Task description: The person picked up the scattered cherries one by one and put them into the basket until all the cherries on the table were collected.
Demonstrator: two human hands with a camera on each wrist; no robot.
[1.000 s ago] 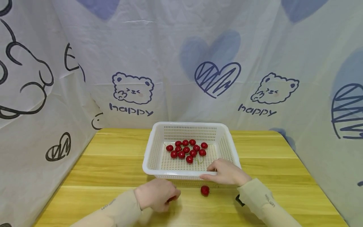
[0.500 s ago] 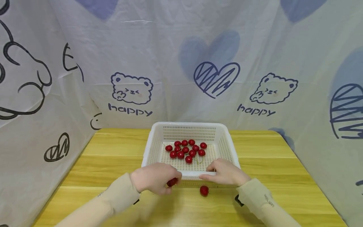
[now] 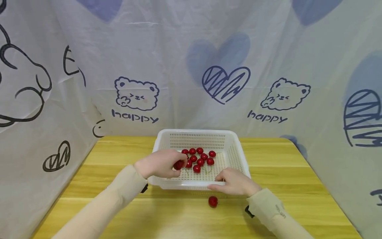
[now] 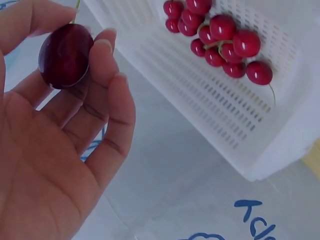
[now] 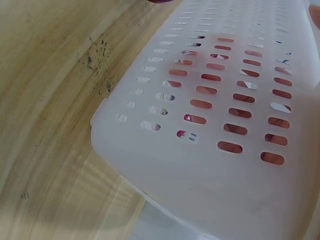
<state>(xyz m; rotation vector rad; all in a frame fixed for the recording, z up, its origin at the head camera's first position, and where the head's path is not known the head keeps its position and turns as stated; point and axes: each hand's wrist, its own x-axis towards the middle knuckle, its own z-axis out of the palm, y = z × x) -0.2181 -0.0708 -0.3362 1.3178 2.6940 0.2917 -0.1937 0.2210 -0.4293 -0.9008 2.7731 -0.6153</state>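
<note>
My left hand (image 3: 162,162) pinches a dark red cherry (image 4: 66,56) by its body between thumb and fingertips, its green stem pointing up in the left wrist view. It is over the left part of a white slotted plastic basket (image 3: 179,183). Several cherries (image 3: 200,162) with stems lie grouped on the basket floor. At the near right of the basket, my right hand (image 3: 234,182) grips the rim, fingers inside and thumb outside. Through the slots of the basket wall (image 5: 165,165), those fingers show in the right wrist view. One cherry (image 3: 213,201) lies on the table in front of the basket.
The basket stands on a yellow wood-grain table (image 3: 286,186), toward its back edge. A white printed cloth (image 3: 182,109) hangs behind the table and along both sides.
My left hand has risen from the table in front of the basket, carrying the cherry over the rim and above the basket floor. The right hand has stayed at the rim.
</note>
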